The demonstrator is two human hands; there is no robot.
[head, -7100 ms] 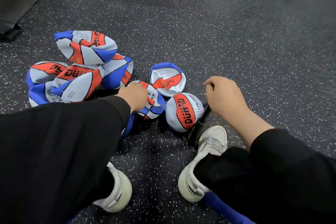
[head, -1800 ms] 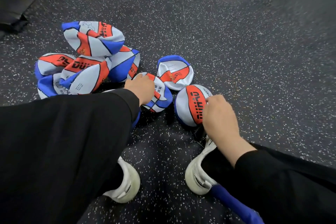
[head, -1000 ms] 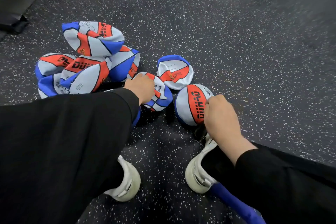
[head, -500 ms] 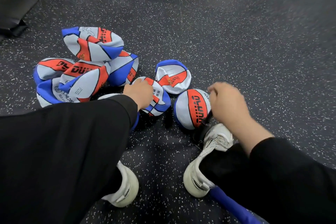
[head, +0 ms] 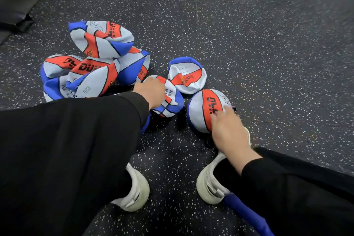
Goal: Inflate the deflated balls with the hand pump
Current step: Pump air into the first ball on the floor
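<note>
Now the right hand (head: 229, 134) lies flat on the round ball (head: 206, 110); press gently to check firmness. The left hand (head: 150, 90) holds a flat ball (head: 170, 101).

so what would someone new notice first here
The pile of flat balls in red, white and blue, at the left on the speckled floor. Then the one round ball near the middle, with the right hand touching it and the left hand on a limp ball beside it.

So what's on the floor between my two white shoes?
Nothing: the head view shows only bare speckled floor between the left shoe and the right shoe.
</note>
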